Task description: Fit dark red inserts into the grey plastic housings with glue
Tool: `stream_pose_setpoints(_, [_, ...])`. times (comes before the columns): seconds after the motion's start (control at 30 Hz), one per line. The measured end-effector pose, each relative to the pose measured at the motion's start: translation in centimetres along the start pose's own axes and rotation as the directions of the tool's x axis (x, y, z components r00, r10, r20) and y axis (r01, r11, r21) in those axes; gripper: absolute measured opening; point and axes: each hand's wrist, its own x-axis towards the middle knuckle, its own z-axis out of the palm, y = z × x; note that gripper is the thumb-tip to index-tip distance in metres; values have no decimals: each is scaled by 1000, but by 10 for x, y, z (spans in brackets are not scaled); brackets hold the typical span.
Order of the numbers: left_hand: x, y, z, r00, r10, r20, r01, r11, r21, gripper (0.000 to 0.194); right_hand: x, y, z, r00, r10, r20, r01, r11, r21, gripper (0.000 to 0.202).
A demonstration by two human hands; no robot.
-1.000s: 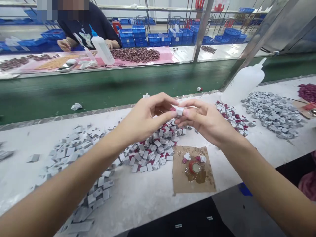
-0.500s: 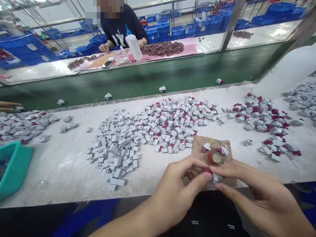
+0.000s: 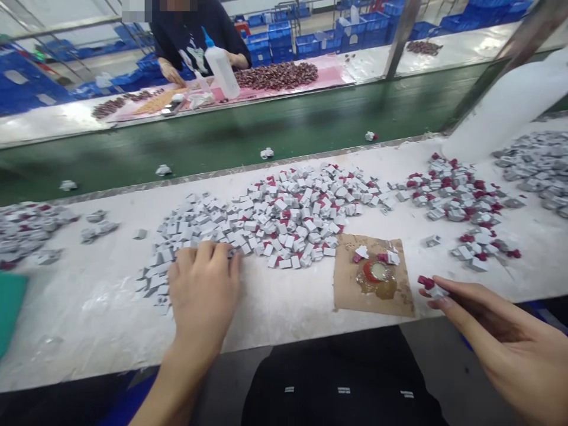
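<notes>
My left hand (image 3: 204,290) reaches palm down onto the near edge of a heap of small grey blocks (image 3: 195,222); its fingertips are among the blocks, and whether they grip one is hidden. Between thumb and fingers, my right hand (image 3: 492,319) pinches a grey and dark red piece (image 3: 432,287) just right of the brown card. On the brown card (image 3: 348,290) lie two grey and red pieces (image 3: 388,257) beside a round red-rimmed cap (image 3: 375,271) and a wet, glossy patch. Behind it spreads a mixed grey and red heap (image 3: 302,207).
Another grey and red pile (image 3: 461,189) lies at the right, near a white rounded object (image 3: 506,106). Small pieces sit on a green conveyor (image 3: 213,139). Across it, a person in dark clothes (image 3: 195,35) works behind a white bottle (image 3: 222,71). A teal basket (image 3: 11,307) stands far left.
My hands have parted: the left moved left onto the grey heap, the right moved right with the grey and red piece. The view has shifted, and the brown card is now uncovered.
</notes>
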Motion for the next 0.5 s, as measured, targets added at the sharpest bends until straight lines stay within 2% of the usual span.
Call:
stream_pose_setpoints(0.1, [-10, 10, 0, 996, 63, -70, -76, 976, -203, 33, 6, -20, 11, 999, 50, 12, -51, 995, 83, 14])
stream_pose_setpoints(0.2, [-29, 22, 3, 982, 93, -162, -155, 893, -424, 22, 11, -30, 21, 996, 68, 65, -77, 984, 161, 15])
stream_pose_setpoints(0.27, [-43, 31, 8, 980, 137, -144, -192, 837, -513, 16, 13, -32, 26, 992, 83, 91, -99, 977, 188, 13])
stream_pose_setpoints(0.37, [-59, 39, 16, 971, 233, -61, -220, 754, -619, 15, 14, -34, 32, 989, 94, 112, -116, 972, 206, 11])
stream_pose_setpoints(0.5, [-66, 35, 20, 972, 233, 20, -162, 732, -662, 15, 16, -36, 35, 984, 84, 154, -116, 971, 208, 14])
